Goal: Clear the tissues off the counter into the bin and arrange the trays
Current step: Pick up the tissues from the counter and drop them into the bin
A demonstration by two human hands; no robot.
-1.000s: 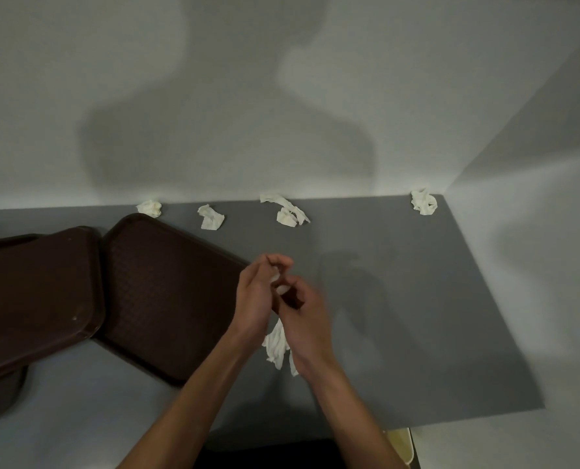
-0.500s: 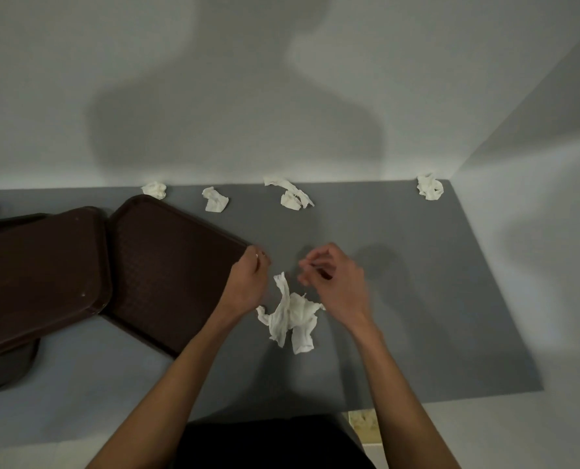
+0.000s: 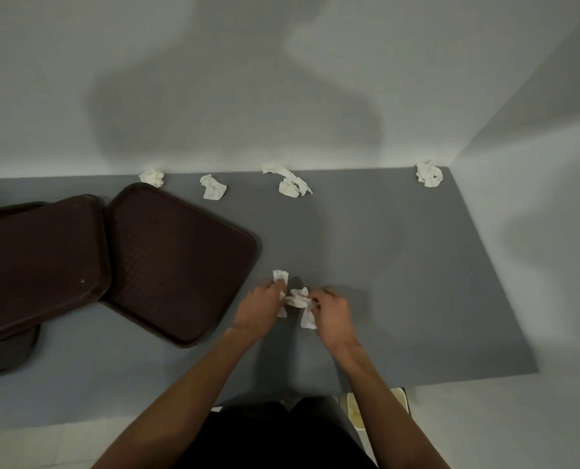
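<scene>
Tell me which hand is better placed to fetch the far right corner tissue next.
Probably the right hand: it lies nearer the corner tissue; the left hand is nearer the tray. Both grip the middle tissue.

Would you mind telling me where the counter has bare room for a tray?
The widest bare patch lies right of the right hand, in front of the corner tissue, up to the side wall. The left is crowded with overlapping trays; crumpled tissues line the back wall.

Pale grey walls (image 3: 400, 62), one corner (image 3: 519, 93) (shadow-streaked), light floor (image 3: 502, 431)
</scene>
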